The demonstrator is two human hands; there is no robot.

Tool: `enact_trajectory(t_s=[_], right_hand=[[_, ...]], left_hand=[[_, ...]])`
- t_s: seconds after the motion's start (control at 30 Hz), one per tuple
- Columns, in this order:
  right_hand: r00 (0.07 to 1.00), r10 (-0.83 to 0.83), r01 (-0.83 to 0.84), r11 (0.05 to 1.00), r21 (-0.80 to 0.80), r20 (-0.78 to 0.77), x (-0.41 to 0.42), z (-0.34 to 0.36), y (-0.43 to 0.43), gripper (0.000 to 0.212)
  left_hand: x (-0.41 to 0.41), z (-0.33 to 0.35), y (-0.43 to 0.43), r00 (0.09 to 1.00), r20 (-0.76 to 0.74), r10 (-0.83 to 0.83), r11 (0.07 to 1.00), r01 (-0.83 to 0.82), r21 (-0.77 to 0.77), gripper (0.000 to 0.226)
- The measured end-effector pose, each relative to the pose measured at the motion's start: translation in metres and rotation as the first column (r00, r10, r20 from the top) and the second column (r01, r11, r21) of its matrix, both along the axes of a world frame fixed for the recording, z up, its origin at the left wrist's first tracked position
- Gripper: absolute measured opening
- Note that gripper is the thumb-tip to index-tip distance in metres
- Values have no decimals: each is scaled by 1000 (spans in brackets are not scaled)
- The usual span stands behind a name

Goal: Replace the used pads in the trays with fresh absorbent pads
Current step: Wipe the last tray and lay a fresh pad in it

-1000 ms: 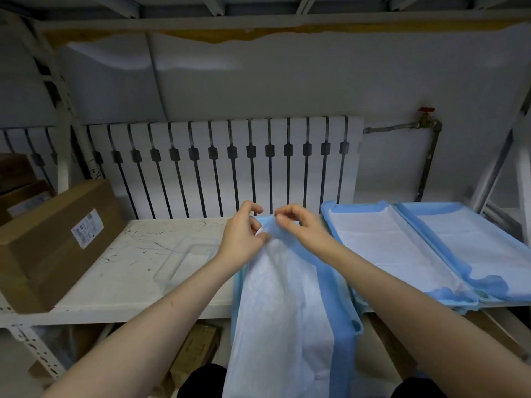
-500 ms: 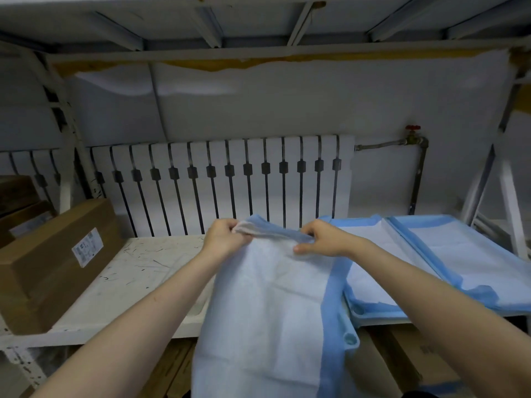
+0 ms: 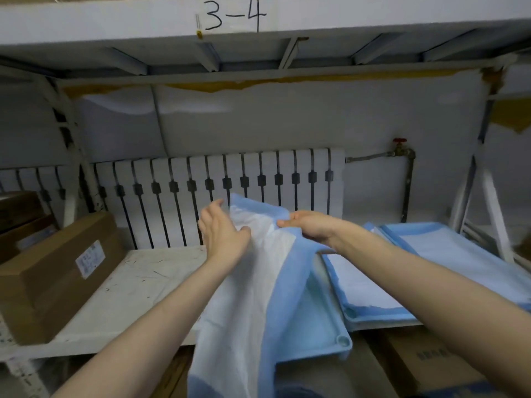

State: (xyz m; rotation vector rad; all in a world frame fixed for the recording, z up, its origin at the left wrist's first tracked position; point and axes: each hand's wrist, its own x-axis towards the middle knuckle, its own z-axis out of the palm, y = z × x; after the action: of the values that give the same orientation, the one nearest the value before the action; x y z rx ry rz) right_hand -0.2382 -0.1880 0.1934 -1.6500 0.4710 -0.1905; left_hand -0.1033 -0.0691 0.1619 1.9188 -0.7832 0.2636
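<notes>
Dim, bluish, even light. Soft sheen on back wall (image 3: 201,110). Motion-blurred left hand (image 3: 221,234). Wide-angle bowing at frame edges. Dark below shelf (image 3: 129,297).

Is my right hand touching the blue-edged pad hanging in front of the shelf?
Touching. The head view shows the right hand pinching the blue top edge of the pad, with the thumb pressed on it and no gap between them.
</notes>
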Motion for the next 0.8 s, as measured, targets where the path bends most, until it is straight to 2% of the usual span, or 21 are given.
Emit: enact_trajectory(t_s=[0.07,0.1,0.13,0.17,0.23,0.33,0.4,0.43,0.5,0.53,0.57,0.7,0.73,0.8], right_hand=[[987,-119,108,989,105,106,0,3,1,19],[970,-175,147,975,165,168,0,5,2,20],[949,-224,178,962,208,222,0,8,1,21],[928,-266,205,949,238,262,2,10,1,22],[891,-324,246,933,262,318,3,17,1,25],[854,-358,268,925,270,378,6,27,3,27],[853,-326,248,940,233,407,10,30,7,24],[859,-288,220,954,203,423,11,33,10,22],[874,-201,160,979,129,442,14,38,16,18],[877,-172,150,985,84,448,15,41,20,17],[872,-166,163,986,47,460,15,44,22,17],[814,-197,356,913,-202,546,5,51,16,22],[809,-197,392,883,-259,554,2,48,12,24],[816,-266,464,831,-307,513,-3,34,-1,36]], left_hand=[[0,4,4,994,-61,-92,989,84,-120,47],[-2,6,9,971,-130,-200,965,171,-201,29],[-3,8,12,916,-208,-342,917,278,-285,23],[-4,9,17,839,-269,-474,864,383,-328,35],[2,8,19,724,-338,-601,799,546,-251,63],[4,8,24,685,-384,-619,759,647,-71,79],[-3,5,29,721,-304,-622,744,666,59,88],[-9,4,30,780,-219,-586,779,616,112,86],[-15,3,29,890,-113,-441,894,447,34,49],[-12,4,25,923,-134,-361,932,359,-38,32],[-14,8,26,929,-176,-325,945,312,-102,29],[-11,34,29,848,-294,-442,879,344,-330,25],[-11,40,30,799,-348,-491,841,332,-427,22],[-13,53,33,627,-481,-613,755,285,-590,18]])
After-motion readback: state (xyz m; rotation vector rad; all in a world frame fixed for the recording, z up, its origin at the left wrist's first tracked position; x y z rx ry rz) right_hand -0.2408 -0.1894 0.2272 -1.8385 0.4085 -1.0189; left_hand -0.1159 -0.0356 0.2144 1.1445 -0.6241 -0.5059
